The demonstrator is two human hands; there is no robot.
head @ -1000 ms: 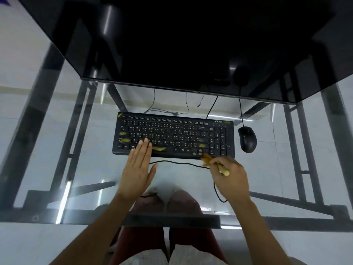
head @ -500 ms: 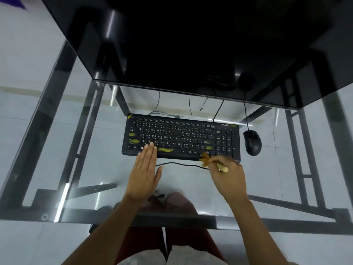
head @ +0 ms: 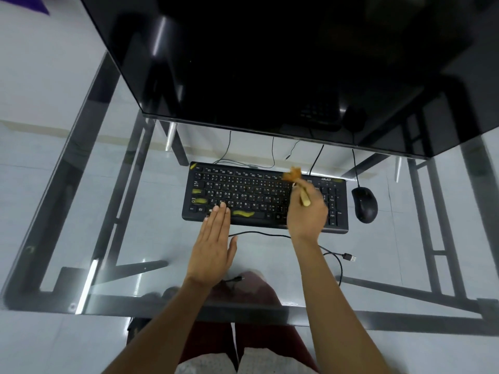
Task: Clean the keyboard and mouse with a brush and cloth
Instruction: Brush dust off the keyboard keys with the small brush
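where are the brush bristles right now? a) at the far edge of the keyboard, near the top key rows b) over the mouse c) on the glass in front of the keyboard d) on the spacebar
a: the wooden-handled brush with orange-brown bristles is held in the right hand, its bristle tip over the far rows of the black keyboard, apart from the black mouse.

You look through a glass desk top (head: 113, 211) on a dark metal frame (head: 442, 238). Beyond its far edge stands a black monitor (head: 270, 63). Beneath the glass lies a pale tiled floor (head: 40, 346), streaked with bright reflections.
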